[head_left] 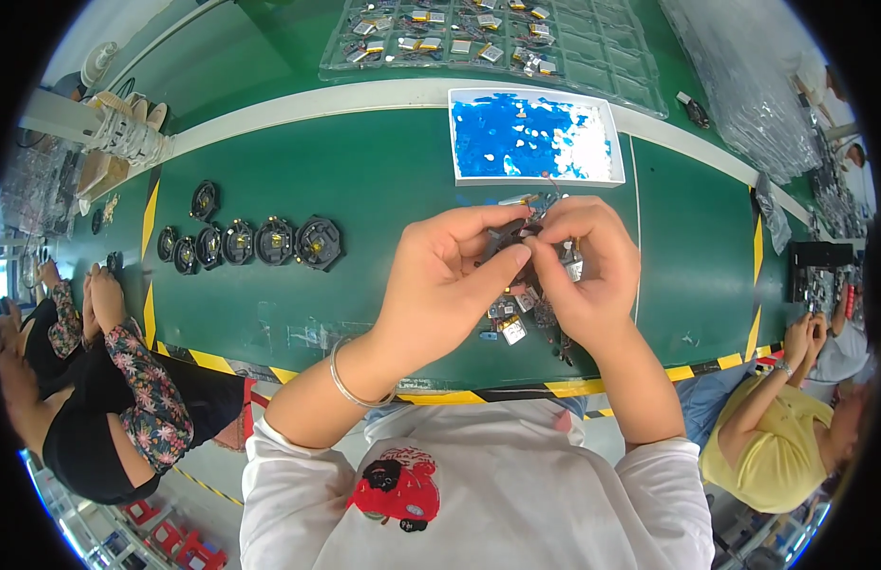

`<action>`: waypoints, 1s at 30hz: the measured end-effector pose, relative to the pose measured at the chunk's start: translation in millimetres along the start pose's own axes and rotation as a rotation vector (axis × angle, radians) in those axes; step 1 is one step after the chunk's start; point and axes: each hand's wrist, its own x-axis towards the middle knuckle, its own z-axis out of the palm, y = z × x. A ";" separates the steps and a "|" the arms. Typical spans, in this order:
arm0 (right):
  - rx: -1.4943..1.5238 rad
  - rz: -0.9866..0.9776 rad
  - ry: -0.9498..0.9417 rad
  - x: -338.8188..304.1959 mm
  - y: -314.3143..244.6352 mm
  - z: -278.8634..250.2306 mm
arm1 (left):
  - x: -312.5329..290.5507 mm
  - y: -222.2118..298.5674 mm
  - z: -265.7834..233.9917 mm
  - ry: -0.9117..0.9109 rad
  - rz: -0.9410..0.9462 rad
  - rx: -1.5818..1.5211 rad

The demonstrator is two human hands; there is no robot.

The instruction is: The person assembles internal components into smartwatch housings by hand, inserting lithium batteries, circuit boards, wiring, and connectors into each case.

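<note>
Over the green bench, my left hand (438, 280) grips a small black plastic part (502, 237) between thumb and fingers. Fingertips of my right hand (592, 271) are closed at the same part's right end, pinched close to the left thumb. What the right fingertips hold is too small and too covered to make out. Beneath and just in front of both hands lies a loose pile of wired electronic pieces, with a silver battery cell (512, 330) at its near edge. My hands hide part of the pile.
Several round black housings (274, 240) stand at the left. Beyond my hands is a white box (537, 180) with blue and white bits. A clear compartment tray (412, 68) of batteries lies farther back. Yellow-black tape (578, 388) edges the bench. Co-workers sit at both sides.
</note>
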 end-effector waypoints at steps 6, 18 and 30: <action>0.224 0.137 -0.201 0.7 -6.1 -8.2 | 11.0 2.8 -13.2 0.027 -0.187 -0.098; 0.373 0.384 -0.149 27.1 5.8 -44.3 | 14.6 13.4 -24.3 -0.017 -0.030 0.359; -1.230 0.016 0.232 29.3 48.8 -145.6 | -26.4 63.3 -250.5 1.011 -0.255 1.773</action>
